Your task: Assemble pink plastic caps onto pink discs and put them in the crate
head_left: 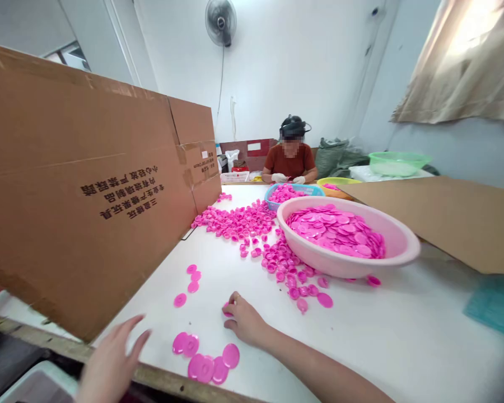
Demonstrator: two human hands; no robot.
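My right hand (243, 319) rests on the white table (403, 336) with its fingers curled over a small pink plastic piece (227, 307). My left hand (111, 361) hovers at the table's near edge, fingers stretched out and apart, holding nothing. Flat pink discs (212, 366) lie in a small group between my hands, with a few more discs (192, 278) farther out. A pink basin (392, 246) full of pink discs stands right of centre. Several small pink caps (252, 229) are scattered beside it.
A large cardboard sheet (75, 184) stands on the left. Another cardboard piece (453, 218) lies at the right. A person in a red shirt (289, 159) sits at the far end behind a blue basket (292, 192), a yellow bowl (338, 183) and a green tub (397, 162).
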